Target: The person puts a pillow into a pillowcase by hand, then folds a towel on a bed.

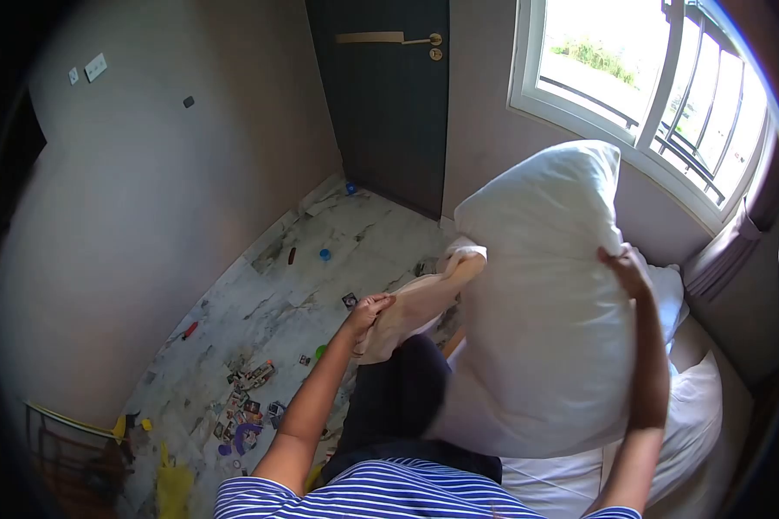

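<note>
A large white pillow (541, 320) stands tilted upright in front of me, one corner pointing up toward the window. My right hand (627, 270) is closed on its right edge. Pinched in my left hand (370, 313) is the end of a thin cream pillowcase (417, 303). This cloth stretches up to the right, and its bunched far end overlaps the pillow's left edge. My dark-trousered leg (389, 389) shows below the cloth.
Another white pillow (697, 402) lies on the bed (554, 480) at right, under the window (606, 52). Cards and small toys (247, 406) are scattered on the marble floor (277, 294). A dark door (385, 104) stands closed at the back.
</note>
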Available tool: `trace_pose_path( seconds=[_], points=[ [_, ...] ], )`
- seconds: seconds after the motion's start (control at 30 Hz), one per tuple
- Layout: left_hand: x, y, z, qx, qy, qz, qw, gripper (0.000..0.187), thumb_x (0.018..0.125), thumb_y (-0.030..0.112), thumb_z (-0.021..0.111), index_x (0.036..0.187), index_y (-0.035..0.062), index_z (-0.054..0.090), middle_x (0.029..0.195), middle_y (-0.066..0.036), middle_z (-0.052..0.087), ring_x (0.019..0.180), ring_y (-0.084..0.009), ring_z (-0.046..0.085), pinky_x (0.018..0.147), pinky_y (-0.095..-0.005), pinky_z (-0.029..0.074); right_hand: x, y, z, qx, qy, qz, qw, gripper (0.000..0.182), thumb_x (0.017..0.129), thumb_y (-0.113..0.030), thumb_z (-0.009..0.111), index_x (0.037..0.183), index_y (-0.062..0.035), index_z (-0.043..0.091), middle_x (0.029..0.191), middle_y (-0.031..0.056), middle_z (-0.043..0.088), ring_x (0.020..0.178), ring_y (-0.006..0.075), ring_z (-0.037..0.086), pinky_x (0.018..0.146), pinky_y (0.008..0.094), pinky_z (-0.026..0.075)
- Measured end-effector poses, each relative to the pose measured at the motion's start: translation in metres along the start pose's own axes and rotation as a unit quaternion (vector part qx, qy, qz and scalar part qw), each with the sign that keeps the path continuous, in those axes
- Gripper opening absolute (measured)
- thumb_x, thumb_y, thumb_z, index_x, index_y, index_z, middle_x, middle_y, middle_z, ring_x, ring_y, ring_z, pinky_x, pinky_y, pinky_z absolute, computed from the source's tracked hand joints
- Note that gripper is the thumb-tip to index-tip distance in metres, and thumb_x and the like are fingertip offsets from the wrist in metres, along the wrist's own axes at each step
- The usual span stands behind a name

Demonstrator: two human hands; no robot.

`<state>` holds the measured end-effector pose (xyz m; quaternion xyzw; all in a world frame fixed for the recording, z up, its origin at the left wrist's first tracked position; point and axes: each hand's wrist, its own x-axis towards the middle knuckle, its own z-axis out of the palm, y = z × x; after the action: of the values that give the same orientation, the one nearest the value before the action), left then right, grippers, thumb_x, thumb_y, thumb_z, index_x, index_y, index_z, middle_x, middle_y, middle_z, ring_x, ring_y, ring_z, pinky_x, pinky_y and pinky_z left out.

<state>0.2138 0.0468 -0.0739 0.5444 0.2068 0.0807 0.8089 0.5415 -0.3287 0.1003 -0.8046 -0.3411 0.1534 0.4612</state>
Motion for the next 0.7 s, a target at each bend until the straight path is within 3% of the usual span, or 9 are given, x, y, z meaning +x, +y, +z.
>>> trace_pose_path(
  seconds=[0.1,0.13,0.27,0.33,0.43,0.5,0.57,0.67,0.7],
  points=[
    [0.016,-0.008,-0.009,0.095,0.019,-0.014,0.995,0.024,0.09,0.022,0.058,0.095,0.0016,0.068,0.079,0.0,0.065,0.068,-0.0073,0.058,0.064,-0.0233,0.046,0.002,0.004,-0.066,0.066,-0.03,-0.008,0.997,0.03,0.08,-0.03,0.069,0.094,-0.0046,0.065,0.078,-0.0022,0.059,0.07,0.0074,0.052,0.066,0.027,0.045],
    [0.023,-0.013,-0.012,0.142,0.035,0.006,0.989,0.024,0.09,0.022,0.058,0.094,0.0013,0.068,0.077,-0.001,0.066,0.068,-0.0076,0.058,0.064,-0.0237,0.046,-0.018,-0.036,-0.063,0.161,-0.043,0.052,0.985,0.039,0.075,-0.021,0.07,0.108,-0.0032,0.061,0.091,0.0034,0.063,0.081,0.0128,0.057,0.077,0.0284,0.046],
    [0.055,-0.035,-0.034,0.294,0.067,0.087,0.95,0.025,0.088,0.023,0.057,0.093,0.0014,0.07,0.073,-0.003,0.066,0.067,-0.0084,0.057,0.064,-0.0255,0.046,-0.04,-0.029,-0.096,0.154,-0.06,0.073,0.984,0.058,0.062,-0.003,0.066,0.119,0.0013,0.056,0.108,0.0097,0.062,0.101,0.0202,0.056,0.092,0.0314,0.042],
    [0.059,-0.028,-0.032,0.332,0.074,0.047,0.939,0.028,0.087,0.026,0.057,0.094,0.0019,0.069,0.073,-0.007,0.066,0.067,-0.0106,0.058,0.065,-0.0272,0.046,-0.052,-0.02,-0.107,0.103,-0.089,0.093,0.986,0.061,0.06,-0.002,0.067,0.12,0.0006,0.056,0.11,0.0105,0.062,0.102,0.0214,0.056,0.091,0.0329,0.044],
    [0.066,-0.029,-0.018,0.325,0.091,0.094,0.937,0.03,0.085,0.029,0.059,0.093,0.0023,0.069,0.07,-0.007,0.066,0.064,-0.0123,0.058,0.061,-0.0285,0.045,-0.072,-0.008,-0.113,0.031,-0.128,0.118,0.984,0.065,0.057,-0.001,0.068,0.121,-0.0004,0.055,0.113,0.0117,0.061,0.104,0.0233,0.057,0.09,0.0351,0.046],
    [0.068,-0.023,-0.009,0.356,0.101,0.128,0.92,0.029,0.084,0.03,0.06,0.089,0.0025,0.069,0.066,-0.006,0.064,0.06,-0.0116,0.056,0.058,-0.0293,0.043,-0.081,0.033,-0.098,0.1,-0.173,0.133,0.971,0.031,0.061,0.0,0.072,0.092,-0.0049,0.071,0.103,0.0071,0.066,0.093,0.0193,0.062,0.088,0.0307,0.047],
    [0.075,-0.014,0.004,0.382,0.106,0.164,0.903,0.03,0.083,0.031,0.062,0.084,0.0027,0.069,0.062,-0.006,0.063,0.057,-0.0109,0.055,0.054,-0.0301,0.041,-0.078,0.088,-0.042,-0.036,-0.314,-0.002,0.949,0.023,0.076,-0.006,0.062,0.098,-0.0111,0.07,0.107,0.0035,0.066,0.099,0.0162,0.06,0.09,0.0309,0.043],
    [0.096,-0.009,0.028,0.179,0.031,0.17,0.968,0.022,0.086,0.021,0.062,0.08,0.0001,0.068,0.064,0.001,0.061,0.057,-0.0067,0.052,0.053,-0.0241,0.04,-0.048,0.246,0.099,-0.137,-0.437,-0.209,0.864,0.032,0.092,-0.022,0.05,0.121,-0.0148,0.06,0.123,0.003,0.059,0.113,0.015,0.053,0.099,0.0327,0.035],
    [0.095,0.0,0.043,0.095,0.004,0.156,0.983,0.021,0.087,0.018,0.061,0.08,0.0,0.067,0.066,0.002,0.062,0.058,-0.0058,0.051,0.053,-0.0225,0.04,-0.045,0.194,0.116,-0.105,-0.445,-0.086,0.885,0.037,0.091,-0.029,0.05,0.122,-0.0106,0.058,0.123,0.0062,0.058,0.113,0.0174,0.053,0.099,0.0323,0.035]
  ],
)
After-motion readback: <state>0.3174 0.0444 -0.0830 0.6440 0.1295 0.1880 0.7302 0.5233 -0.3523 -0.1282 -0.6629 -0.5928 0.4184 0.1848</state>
